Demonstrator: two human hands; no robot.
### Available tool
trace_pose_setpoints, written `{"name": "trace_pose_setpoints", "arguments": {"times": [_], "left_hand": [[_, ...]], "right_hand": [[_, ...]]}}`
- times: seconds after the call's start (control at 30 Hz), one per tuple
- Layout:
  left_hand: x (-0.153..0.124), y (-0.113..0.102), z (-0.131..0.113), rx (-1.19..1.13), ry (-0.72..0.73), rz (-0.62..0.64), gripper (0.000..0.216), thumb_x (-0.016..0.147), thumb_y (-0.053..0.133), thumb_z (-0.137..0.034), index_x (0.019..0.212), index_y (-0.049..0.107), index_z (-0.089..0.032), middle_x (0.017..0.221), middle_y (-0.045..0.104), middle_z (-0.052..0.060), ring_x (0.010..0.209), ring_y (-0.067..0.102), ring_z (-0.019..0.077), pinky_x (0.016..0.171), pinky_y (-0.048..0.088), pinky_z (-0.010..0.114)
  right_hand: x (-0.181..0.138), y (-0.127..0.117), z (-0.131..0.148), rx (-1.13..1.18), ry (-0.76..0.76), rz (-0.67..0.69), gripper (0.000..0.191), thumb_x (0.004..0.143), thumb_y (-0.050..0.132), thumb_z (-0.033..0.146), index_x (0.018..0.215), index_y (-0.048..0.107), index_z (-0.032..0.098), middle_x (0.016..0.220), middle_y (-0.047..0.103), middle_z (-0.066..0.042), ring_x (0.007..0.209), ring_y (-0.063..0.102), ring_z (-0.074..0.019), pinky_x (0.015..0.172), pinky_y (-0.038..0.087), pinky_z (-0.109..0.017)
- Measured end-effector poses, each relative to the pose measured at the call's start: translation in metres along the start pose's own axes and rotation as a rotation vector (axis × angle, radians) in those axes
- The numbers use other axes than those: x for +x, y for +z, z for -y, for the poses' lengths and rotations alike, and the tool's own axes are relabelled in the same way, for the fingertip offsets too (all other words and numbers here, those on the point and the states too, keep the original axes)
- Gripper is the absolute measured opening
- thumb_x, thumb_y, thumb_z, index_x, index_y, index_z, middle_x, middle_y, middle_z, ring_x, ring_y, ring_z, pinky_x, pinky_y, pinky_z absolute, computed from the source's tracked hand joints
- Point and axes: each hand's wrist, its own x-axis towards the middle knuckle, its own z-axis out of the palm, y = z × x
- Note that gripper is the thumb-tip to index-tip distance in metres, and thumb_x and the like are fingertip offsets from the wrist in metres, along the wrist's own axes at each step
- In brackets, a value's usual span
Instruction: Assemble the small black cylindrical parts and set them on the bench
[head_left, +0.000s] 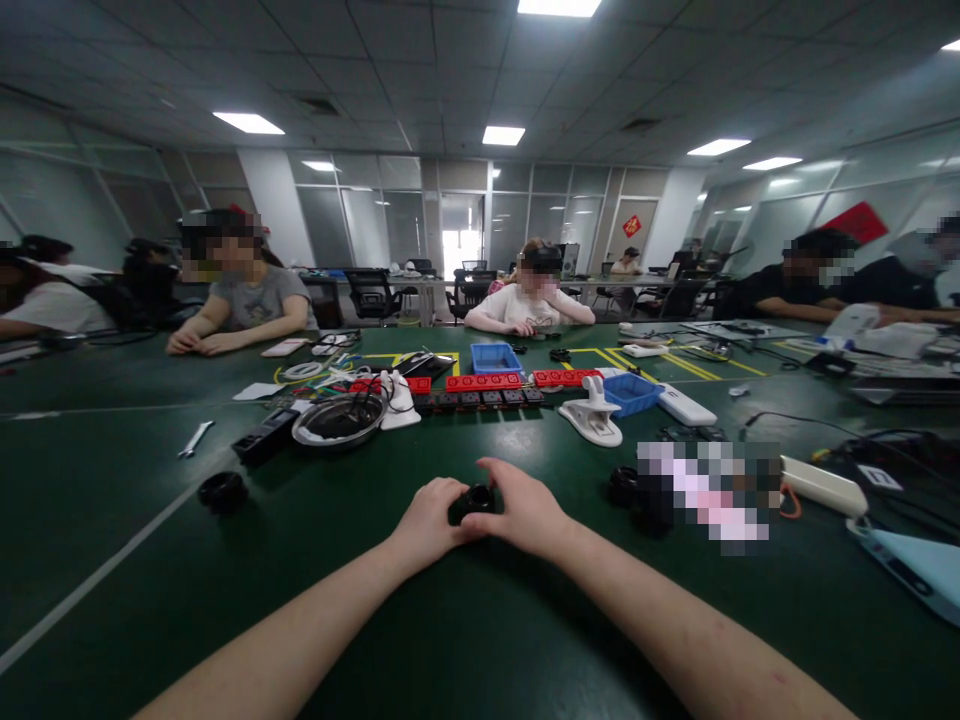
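Observation:
Both hands are around a small black ring-shaped part (pixel 472 503) close to the green tabletop in front of me. My left hand (pixel 429 518) holds its left side with curled fingers, the thumb partly hidden. On the other side my right hand (pixel 525 508) grips it, thumb across the front and fingers behind. A similar black ring (pixel 223 492) lies on the table to the left. Another black round part (pixel 624 486) sits to the right, beside a blurred-out patch. Exactly what kind of parts these are I cannot make out.
Ahead are a metal bowl (pixel 339 420) with black cable, red socket strips (pixel 484 382), blue trays (pixel 495 358) and a white clip base (pixel 592 420). A wrench (pixel 196 440) lies left. Cables and a light-blue device (pixel 919 570) are at right. Other people sit around the table.

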Motion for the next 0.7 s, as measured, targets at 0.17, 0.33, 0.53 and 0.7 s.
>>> {"name": "trace_pose_setpoints", "arguments": {"times": [0.17, 0.33, 0.53, 0.7], "left_hand": [[-0.001, 0.003, -0.010, 0.016, -0.057, -0.006, 0.026, 0.063, 0.062, -0.034, 0.085, 0.060, -0.019, 0.082, 0.059, 0.003, 0.080, 0.054, 0.0212, 0.069, 0.040, 0.029], [-0.004, 0.000, -0.014, 0.046, -0.058, -0.019, 0.029, 0.063, 0.061, -0.038, 0.086, 0.060, -0.019, 0.082, 0.061, 0.002, 0.080, 0.055, 0.0212, 0.069, 0.040, 0.029], [-0.002, -0.014, 0.002, 0.152, -0.128, -0.024, 0.034, 0.065, 0.058, -0.043, 0.091, 0.060, -0.022, 0.089, 0.061, 0.004, 0.086, 0.054, 0.0221, 0.070, 0.040, 0.028], [-0.008, -0.044, 0.037, 0.200, -0.377, 0.024, 0.039, 0.064, 0.055, -0.050, 0.091, 0.057, -0.022, 0.086, 0.062, 0.003, 0.077, 0.058, 0.0206, 0.057, 0.040, 0.024]], "right_hand": [[0.000, 0.010, 0.005, -0.072, -0.068, -0.073, 0.029, 0.068, 0.060, 0.036, 0.091, 0.054, 0.020, 0.086, 0.054, -0.004, 0.082, 0.050, -0.0187, 0.071, 0.039, -0.030], [0.007, 0.011, -0.017, 0.258, -0.034, -0.311, 0.031, 0.068, 0.059, 0.027, 0.094, 0.044, 0.019, 0.088, 0.051, -0.003, 0.080, 0.050, -0.0157, 0.072, 0.041, -0.030], [0.010, 0.031, -0.049, 0.340, 0.112, -0.289, 0.028, 0.065, 0.056, 0.022, 0.091, 0.044, 0.018, 0.084, 0.051, -0.001, 0.074, 0.051, -0.0147, 0.068, 0.042, -0.028], [0.005, 0.031, -0.045, 0.119, 0.049, -0.181, 0.016, 0.069, 0.055, 0.028, 0.078, 0.046, 0.019, 0.077, 0.052, 0.000, 0.072, 0.049, -0.0151, 0.065, 0.038, -0.027]]}}
